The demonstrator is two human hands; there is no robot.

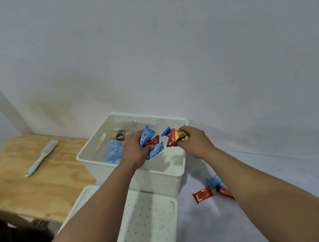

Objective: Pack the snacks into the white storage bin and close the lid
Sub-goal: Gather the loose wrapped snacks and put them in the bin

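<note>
White wall behind, bin (pixel 134 174) sitting open on the grey sheet (pixel 269 178) with its lid (pixel 145 221) lying off just in front; I'm holding both hands over it, left hand (pixel 136 152) gripping three packets (pixel 150 141), two blue and one red, right hand (pixel 194 141) clutching a mixed bunch (pixel 176 136) I can't count. I'm aiming to loosen both grips low inside the walls so nothing bounces out. Three loose packets (pixel 202 194) are lying on the sheet by my right forearm, two red and one blue.

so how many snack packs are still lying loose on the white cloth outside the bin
3: a red pack, a second red pack by the right forearm, and a blue pack behind them. The arm may hide more.
</note>
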